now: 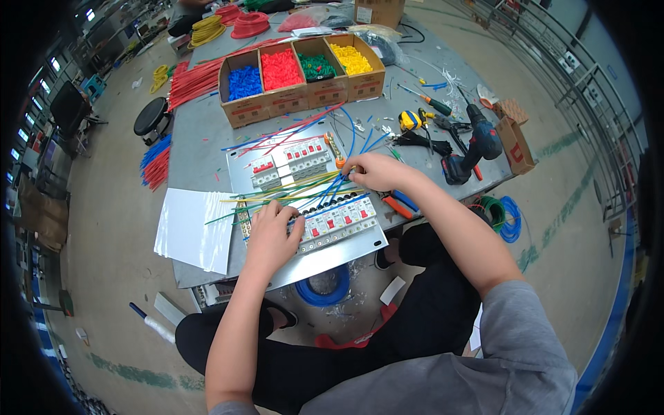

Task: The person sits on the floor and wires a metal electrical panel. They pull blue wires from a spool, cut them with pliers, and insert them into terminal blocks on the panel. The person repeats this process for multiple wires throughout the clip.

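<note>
A metal mounting plate [277, 277] lies on the bench before me, carrying a lower row of white circuit breakers with red switches [330, 223] and a smaller upper row [304, 158]. My left hand [272, 234] rests at the left end of the lower row, over green and yellow wires [238, 215], fingers curved and thumb apart. At the right side of the plate, my right hand [377, 171] pinches blue wires [335, 188] that run down toward the lower row's top edge. Its fingertips partly hide the wire ends.
Behind the plate stands a divided cardboard box [249, 111] of blue, red, green and yellow caps. A cordless drill [474, 142], tape measure [409, 120], screwdriver [437, 105] and orange-handled pliers [398, 205] lie right. White sheets [194, 228] lie left; a blue wire coil [323, 297] sits below.
</note>
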Tool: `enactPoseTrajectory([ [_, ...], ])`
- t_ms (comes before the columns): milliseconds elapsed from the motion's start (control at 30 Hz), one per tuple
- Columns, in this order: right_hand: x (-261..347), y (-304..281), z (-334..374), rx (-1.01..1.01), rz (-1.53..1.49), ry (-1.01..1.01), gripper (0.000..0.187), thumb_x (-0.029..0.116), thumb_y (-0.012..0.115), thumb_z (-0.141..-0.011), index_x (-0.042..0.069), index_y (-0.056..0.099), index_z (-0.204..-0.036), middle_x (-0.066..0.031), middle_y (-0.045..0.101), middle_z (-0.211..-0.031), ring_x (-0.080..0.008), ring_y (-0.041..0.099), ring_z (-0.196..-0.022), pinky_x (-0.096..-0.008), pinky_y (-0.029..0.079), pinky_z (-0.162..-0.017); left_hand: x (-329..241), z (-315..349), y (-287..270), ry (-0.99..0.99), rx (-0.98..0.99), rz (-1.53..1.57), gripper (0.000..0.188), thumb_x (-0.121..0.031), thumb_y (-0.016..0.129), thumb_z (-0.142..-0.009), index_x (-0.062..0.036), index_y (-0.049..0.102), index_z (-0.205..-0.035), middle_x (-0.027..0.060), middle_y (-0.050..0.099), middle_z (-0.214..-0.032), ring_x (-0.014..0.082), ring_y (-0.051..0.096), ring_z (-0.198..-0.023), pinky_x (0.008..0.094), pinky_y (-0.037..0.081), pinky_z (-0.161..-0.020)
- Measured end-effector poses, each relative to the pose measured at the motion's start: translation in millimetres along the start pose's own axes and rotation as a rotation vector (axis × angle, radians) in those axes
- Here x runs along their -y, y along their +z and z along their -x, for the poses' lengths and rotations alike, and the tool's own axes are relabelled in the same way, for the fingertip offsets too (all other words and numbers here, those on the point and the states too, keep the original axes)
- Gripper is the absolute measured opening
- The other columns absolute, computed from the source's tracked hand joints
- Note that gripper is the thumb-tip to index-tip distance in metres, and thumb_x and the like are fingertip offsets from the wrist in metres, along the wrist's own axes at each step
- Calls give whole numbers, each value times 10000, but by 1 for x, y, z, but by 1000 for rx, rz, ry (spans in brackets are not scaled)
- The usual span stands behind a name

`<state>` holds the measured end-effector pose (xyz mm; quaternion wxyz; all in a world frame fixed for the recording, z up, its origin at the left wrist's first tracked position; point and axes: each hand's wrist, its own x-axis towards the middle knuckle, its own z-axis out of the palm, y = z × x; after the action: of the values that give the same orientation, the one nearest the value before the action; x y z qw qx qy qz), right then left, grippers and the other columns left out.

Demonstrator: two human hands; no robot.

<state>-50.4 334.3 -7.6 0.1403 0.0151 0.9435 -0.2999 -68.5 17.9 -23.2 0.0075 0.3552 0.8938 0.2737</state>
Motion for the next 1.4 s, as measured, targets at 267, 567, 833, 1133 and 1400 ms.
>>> enactPoseTrajectory([
  [267, 1, 20, -32, -27, 214, -83, 232, 165, 744, -895, 141, 759, -1125, -136, 752, -1070, -343, 700, -1069, -460, 557, -895, 6, -4, 7, 11, -69, -9, 282, -286, 604, -1012, -34, 720, -1065, 140, 637, -1062, 330, 596, -1055, 451, 406, -974],
  [567, 11, 22, -37, -63, 279, -114, 120, 146, 740, -872, 119, 737, -990, -113, 740, -1013, -331, 702, -1010, -474, 557, -844, 6, -2, -2, -49, -79, 26, 279, -265, 571, -1039, -19, 698, -1072, 152, 635, -1075, 359, 583, -1086, 462, 411, -982],
  [833, 5, 20, -31, -180, 317, -282, 157, 87, 700, -891, 104, 667, -1044, -112, 681, -1023, -338, 649, -1061, -463, 530, -883, 7, 0, -7, -8, -138, 51, 267, -266, 580, -1033, -26, 697, -1051, 152, 637, -1044, 350, 586, -1037, 461, 413, -960],
  [1133, 43, -45, -4, -884, -139, -458, 126, 50, 642, -968, 23, 575, -1072, -130, 676, -988, -311, 677, -951, -420, 535, -840, 7, -8, -30, -28, -427, 241, 233, -211, 562, -1039, 4, 647, -1062, 146, 620, -1040, 337, 575, -1026, 448, 431, -943],
  [1400, 82, -67, 72, -606, -1370, -768, 103, 114, 578, -1069, 62, 546, -1152, -123, 693, -1024, -205, 713, -799, -363, 597, -740, -61, 10, -69, 167, -570, 119, 395, -245, 604, -1009, -21, 585, -1334, 189, 597, -1329, 344, 506, -1302, 420, 376, -1113],
])
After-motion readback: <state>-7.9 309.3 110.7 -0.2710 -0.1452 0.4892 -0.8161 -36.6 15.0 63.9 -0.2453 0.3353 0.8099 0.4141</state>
